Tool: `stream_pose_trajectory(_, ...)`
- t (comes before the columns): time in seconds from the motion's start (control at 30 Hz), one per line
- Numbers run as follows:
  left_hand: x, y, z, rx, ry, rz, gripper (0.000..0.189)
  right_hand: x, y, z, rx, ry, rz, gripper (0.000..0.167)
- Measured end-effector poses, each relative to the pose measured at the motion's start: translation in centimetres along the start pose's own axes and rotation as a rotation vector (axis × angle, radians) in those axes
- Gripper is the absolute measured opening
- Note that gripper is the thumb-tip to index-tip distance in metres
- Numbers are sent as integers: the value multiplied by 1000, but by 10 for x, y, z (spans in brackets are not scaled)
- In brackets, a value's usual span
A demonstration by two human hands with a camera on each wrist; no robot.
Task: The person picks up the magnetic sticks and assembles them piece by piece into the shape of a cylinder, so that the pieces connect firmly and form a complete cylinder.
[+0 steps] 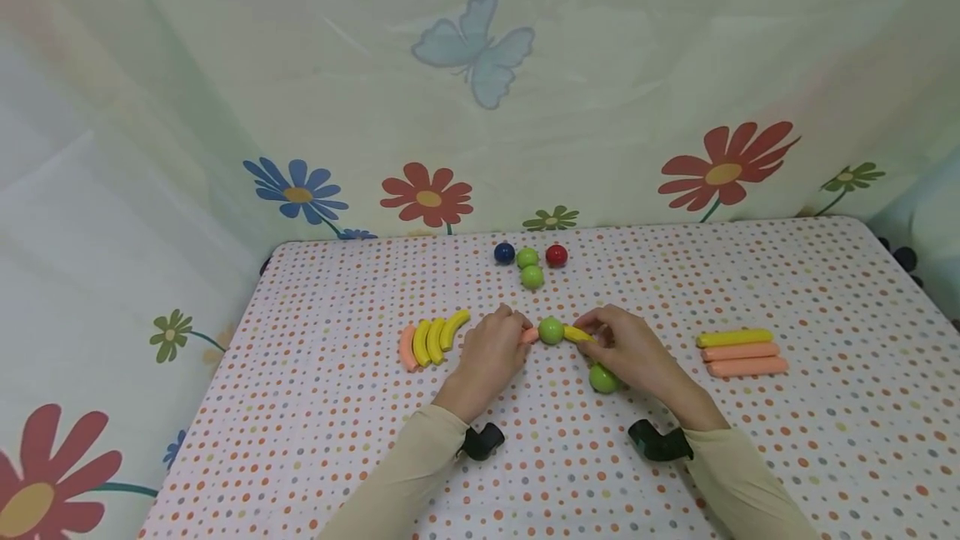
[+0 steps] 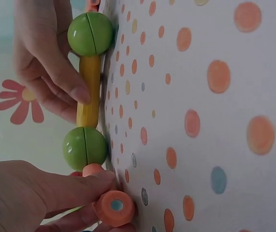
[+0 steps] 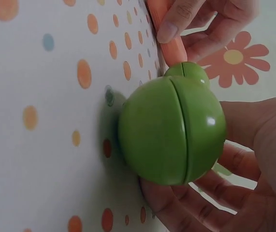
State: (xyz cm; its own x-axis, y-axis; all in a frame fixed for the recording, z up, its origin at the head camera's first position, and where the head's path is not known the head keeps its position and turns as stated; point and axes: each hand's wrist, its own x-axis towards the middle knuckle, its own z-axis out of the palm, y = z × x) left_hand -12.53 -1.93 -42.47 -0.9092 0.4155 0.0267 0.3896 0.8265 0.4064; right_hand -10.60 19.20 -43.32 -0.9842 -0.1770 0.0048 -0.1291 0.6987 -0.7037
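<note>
My left hand (image 1: 491,361) pinches a salmon-coloured rod (image 2: 116,208) between thumb and fingers. The rod's far end meets a green ball (image 1: 551,330). From that ball's other side a yellow rod (image 2: 88,92) runs to a second green ball (image 1: 603,378), which sits low beside my right palm. My right hand (image 1: 630,352) grips the yellow rod, thumb along it in the left wrist view. Up close in the right wrist view, the second green ball (image 3: 171,130) hides the yellow rod, while the salmon rod (image 3: 171,48) shows beyond it under the left thumb.
Left of the hands lie several curved yellow rods (image 1: 436,342) and a curved salmon rod (image 1: 407,348). Straight rods, one yellow (image 1: 735,338) and two salmon (image 1: 747,367), are at right. Toward the back edge stand a blue ball (image 1: 504,253), two green balls (image 1: 532,277) and a red ball (image 1: 557,256).
</note>
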Motion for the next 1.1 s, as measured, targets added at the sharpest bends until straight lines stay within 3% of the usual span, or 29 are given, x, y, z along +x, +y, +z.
stream_pose_trajectory(0.27, 0, -2, -2, -39, -8, -1, 22, 4, 1, 0, -27, -21, -30, 23)
stream_pose_trajectory(0.5, 8, -4, 0, -105, 62, -13, 35, -2, 5, -6, -68, -23, -36, 23)
stream_pose_trajectory(0.63, 21, -2, 0, -36, 122, 37, 40, -7, 6, -9, -72, -37, -5, 24)
stream_pose_trajectory(0.77, 40, 1, -2, 108, 152, 126, 44, -13, 8, -11, -75, -29, 15, 24)
stream_pose_trajectory(0.9, 55, 6, -2, 225, 97, 183, 45, -18, 11, -11, -73, -8, 18, 23)
stream_pose_trajectory(1.1, 63, 10, 1, 353, 19, 186, 42, -22, 14, -12, -65, -3, 13, 24)
